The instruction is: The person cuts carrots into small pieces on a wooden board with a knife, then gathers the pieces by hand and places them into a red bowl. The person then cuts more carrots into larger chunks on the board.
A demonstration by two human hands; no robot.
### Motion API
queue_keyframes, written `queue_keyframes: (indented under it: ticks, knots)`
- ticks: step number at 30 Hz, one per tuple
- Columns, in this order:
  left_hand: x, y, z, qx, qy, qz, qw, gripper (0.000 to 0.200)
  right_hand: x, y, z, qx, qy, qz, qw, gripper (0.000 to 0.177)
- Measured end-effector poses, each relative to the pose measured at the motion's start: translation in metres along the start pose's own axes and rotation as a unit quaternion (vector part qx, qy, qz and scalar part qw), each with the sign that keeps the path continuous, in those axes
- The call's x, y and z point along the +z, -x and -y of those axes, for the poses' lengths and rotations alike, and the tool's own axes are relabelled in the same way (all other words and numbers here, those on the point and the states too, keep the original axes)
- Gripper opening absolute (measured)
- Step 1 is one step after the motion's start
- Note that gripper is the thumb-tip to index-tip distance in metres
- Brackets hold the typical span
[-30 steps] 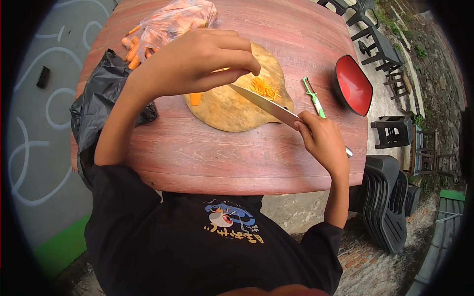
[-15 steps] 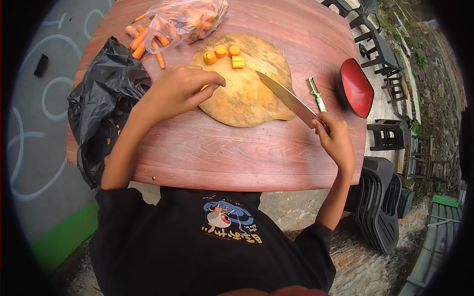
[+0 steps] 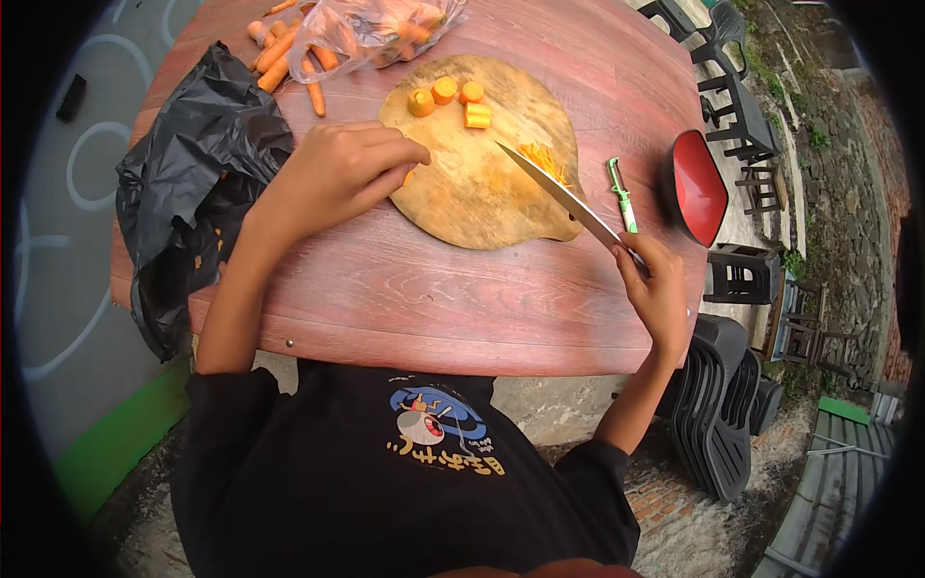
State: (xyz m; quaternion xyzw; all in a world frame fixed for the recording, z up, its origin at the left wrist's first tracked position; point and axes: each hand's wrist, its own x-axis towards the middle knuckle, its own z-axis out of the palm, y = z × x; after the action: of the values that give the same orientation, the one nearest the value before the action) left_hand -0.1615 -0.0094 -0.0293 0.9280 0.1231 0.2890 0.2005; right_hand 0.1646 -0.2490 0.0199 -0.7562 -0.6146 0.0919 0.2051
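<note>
My right hand (image 3: 655,289) grips the handle of a large knife (image 3: 568,199), its blade slanting over the right part of the round wooden board (image 3: 462,193). Thin orange shreds (image 3: 542,162) lie beside the blade. My left hand (image 3: 347,173) is over the board's left edge, fingers bent together; a bit of orange shows under them, and what they hold, if anything, is hidden. Several short carrot pieces (image 3: 444,91) sit near the board's far edge, among them a yellow-orange block (image 3: 477,116) with flat sides.
Carrots (image 3: 279,60) and a clear plastic bag (image 3: 376,34) of them lie at the back left. A black plastic bag (image 3: 202,144) drapes over the left side. A green peeler (image 3: 621,196) and a red bowl (image 3: 700,188) are to the right. Dark stools (image 3: 742,275) stand beyond the table.
The view has shifted slightly. The blade has moved left off the orange shreds, which now show more fully. My left hand remains at the board's left edge, fingers still bent.
</note>
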Motion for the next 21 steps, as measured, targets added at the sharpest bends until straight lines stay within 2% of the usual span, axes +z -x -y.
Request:
queue_keyframes:
  ticks: [1,2,3,5,9,11,13,17,19,20,21]
  knots:
    - [0.000,0.000,0.000,0.003,0.000,0.004,1.000,0.020,0.001,0.000,0.003,-0.024,0.008,-0.029,0.999,0.012]
    - [0.001,0.000,0.000,0.001,-0.001,0.001,1.000,0.020,0.000,0.002,0.010,0.026,-0.010,-0.020,0.999,0.015]
    - [0.004,0.000,0.000,0.008,0.009,-0.008,1.000,0.020,0.001,0.002,0.009,0.023,-0.009,-0.020,1.000,0.015]
    - [0.008,-0.001,-0.003,0.015,0.021,-0.017,1.000,0.021,0.004,0.004,0.003,-0.061,0.067,-0.071,0.993,0.022]
    - [0.020,-0.010,-0.013,0.013,0.046,-0.044,0.998,0.021,0.006,0.006,-0.001,-0.084,0.131,-0.102,0.983,0.028]
    - [0.030,-0.017,-0.021,0.010,0.059,-0.061,0.996,0.022,0.008,0.005,-0.011,-0.160,0.197,-0.149,0.956,0.033]
    - [0.040,-0.030,-0.032,0.016,0.070,-0.117,0.991,0.019,0.009,0.005,-0.016,-0.192,0.209,-0.157,0.946,0.035]
    - [0.054,-0.063,-0.048,0.036,0.008,-0.137,0.990,0.023,0.012,0.004,-0.028,-0.273,0.218,-0.180,0.920,0.039]
    - [0.059,-0.078,-0.045,0.059,-0.040,-0.031,0.997,0.030,0.011,0.005,-0.031,-0.281,0.217,-0.185,0.916,0.038]
    - [0.059,-0.088,-0.044,0.060,-0.045,-0.033,0.997,0.030,0.011,0.005,-0.034,-0.290,0.212,-0.193,0.913,0.038]
    - [0.058,-0.098,-0.044,0.013,0.054,0.072,0.996,0.029,0.011,0.005,-0.036,-0.298,0.206,-0.203,0.910,0.038]
